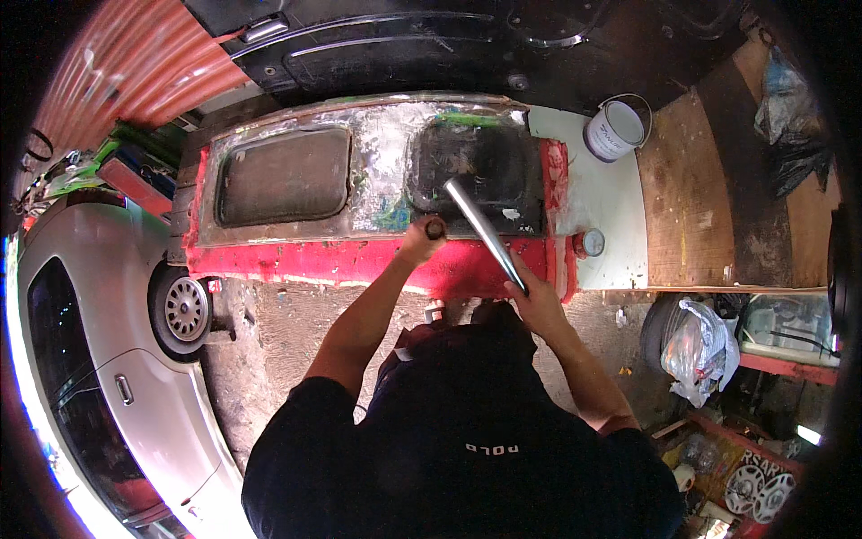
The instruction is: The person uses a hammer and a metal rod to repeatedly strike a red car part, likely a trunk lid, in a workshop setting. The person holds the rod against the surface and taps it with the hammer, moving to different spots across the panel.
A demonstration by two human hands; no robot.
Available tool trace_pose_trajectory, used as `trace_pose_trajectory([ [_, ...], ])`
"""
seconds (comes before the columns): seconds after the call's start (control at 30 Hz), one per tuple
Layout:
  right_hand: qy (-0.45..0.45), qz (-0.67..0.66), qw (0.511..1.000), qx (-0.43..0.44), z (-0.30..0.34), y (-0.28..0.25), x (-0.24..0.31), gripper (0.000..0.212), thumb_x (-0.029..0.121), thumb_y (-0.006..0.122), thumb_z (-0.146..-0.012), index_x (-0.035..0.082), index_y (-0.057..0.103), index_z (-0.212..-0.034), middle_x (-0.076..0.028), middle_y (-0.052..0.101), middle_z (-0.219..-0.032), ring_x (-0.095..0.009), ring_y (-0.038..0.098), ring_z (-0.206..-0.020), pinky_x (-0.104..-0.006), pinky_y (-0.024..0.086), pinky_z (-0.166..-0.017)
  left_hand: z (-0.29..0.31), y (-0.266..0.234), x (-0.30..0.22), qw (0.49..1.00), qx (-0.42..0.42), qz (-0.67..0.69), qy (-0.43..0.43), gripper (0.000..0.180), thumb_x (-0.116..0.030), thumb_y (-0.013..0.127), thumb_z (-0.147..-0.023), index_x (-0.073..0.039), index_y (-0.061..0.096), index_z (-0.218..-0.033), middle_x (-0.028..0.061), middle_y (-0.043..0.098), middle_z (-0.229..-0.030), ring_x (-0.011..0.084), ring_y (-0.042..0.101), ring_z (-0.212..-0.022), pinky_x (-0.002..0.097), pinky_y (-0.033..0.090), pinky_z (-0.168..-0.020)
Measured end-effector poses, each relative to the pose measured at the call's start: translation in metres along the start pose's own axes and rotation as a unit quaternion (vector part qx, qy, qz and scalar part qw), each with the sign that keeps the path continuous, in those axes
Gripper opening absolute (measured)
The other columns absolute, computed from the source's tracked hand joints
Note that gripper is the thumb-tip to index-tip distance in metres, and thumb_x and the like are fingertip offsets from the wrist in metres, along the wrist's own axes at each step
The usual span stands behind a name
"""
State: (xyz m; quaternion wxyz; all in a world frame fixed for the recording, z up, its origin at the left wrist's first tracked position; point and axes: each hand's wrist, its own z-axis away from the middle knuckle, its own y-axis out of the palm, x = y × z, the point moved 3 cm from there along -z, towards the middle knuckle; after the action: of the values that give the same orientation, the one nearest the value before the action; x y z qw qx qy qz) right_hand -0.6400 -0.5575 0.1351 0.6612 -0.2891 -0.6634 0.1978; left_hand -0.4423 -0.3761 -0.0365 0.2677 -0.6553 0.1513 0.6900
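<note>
Far left, a silver car [153,395] stands with one wheel [185,309] beside the bench. Right of it, a worn panel [381,175] with two recesses (left brown, right nearly black) lies on red cloth [332,262], which shows along its near edge and at both ends. The left hand [417,244], at the panel's near edge, is clenched around a brown handle [436,229], round end showing; the rest is hidden. The metal tube [480,223] slants over the right recess, its far end up and to the left; contact with the panel cannot be determined. The right hand [540,305] has its fingers wrapped about the tube's near end. Further right, a small tin [590,242] and a white bucket [613,133] stand on a pale board [620,220]; a plastic bag [702,350] sits lower down.
</note>
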Motion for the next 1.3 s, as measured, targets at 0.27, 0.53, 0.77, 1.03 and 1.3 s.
trace_pose_trajectory([
  [0.27,0.089,-0.124,0.986,-0.067,-0.012,-0.019,0.006,0.059,0.014,0.06,-0.094,0.0,0.036,-0.146,-0.02,0.046,-0.144,-0.025,0.048,-0.131,-0.0322,0.038,-0.106,-0.017,-0.015,-0.048,0.984,-0.083,0.148,0.061,0.013,-0.003,0.07,-0.078,-0.006,0.06,-0.086,-0.0012,0.06,-0.077,0.0074,0.055,-0.072,0.0261,0.047,-0.066],
  [0.53,0.101,-0.125,0.985,-0.059,-0.01,-0.018,-0.001,0.059,0.014,0.06,-0.093,0.004,0.037,-0.146,-0.019,0.047,-0.143,-0.025,0.047,-0.132,-0.0325,0.037,-0.107,-0.026,0.004,-0.045,0.988,-0.056,0.111,0.09,0.015,-0.004,0.072,-0.077,-0.006,0.059,-0.086,-0.0017,0.058,-0.076,0.0074,0.051,-0.069,0.026,0.044,-0.062],
  [0.77,0.08,-0.12,0.987,-0.075,-0.008,-0.022,0.005,0.059,0.013,0.06,-0.093,0.004,0.037,-0.146,-0.019,0.048,-0.143,-0.025,0.049,-0.13,-0.0325,0.038,-0.106,-0.028,0.009,-0.042,0.994,-0.032,0.077,0.069,0.015,-0.001,0.07,-0.078,-0.006,0.059,-0.087,-0.0013,0.06,-0.079,0.0073,0.054,-0.071,0.0252,0.046,-0.064],
  [1.03,0.101,-0.119,0.986,-0.064,-0.01,-0.023,0.007,0.06,0.015,0.061,-0.093,0.004,0.037,-0.147,-0.018,0.048,-0.143,-0.024,0.049,-0.13,-0.032,0.039,-0.105,-0.023,0.01,-0.057,0.996,-0.002,0.049,0.075,0.014,-0.002,0.071,-0.078,-0.007,0.06,-0.084,-0.0026,0.058,-0.076,0.0067,0.054,-0.07,0.025,0.044,-0.063],
  [1.3,0.089,-0.113,0.987,-0.068,-0.012,-0.019,0.003,0.059,0.014,0.061,-0.093,0.004,0.037,-0.146,-0.017,0.047,-0.145,-0.024,0.047,-0.132,-0.0324,0.038,-0.107,-0.024,0.016,-0.049,0.995,0.0,0.07,0.067,0.013,-0.001,0.07,-0.077,-0.007,0.06,-0.083,-0.003,0.057,-0.075,0.007,0.051,-0.069,0.0249,0.043,-0.063],
])
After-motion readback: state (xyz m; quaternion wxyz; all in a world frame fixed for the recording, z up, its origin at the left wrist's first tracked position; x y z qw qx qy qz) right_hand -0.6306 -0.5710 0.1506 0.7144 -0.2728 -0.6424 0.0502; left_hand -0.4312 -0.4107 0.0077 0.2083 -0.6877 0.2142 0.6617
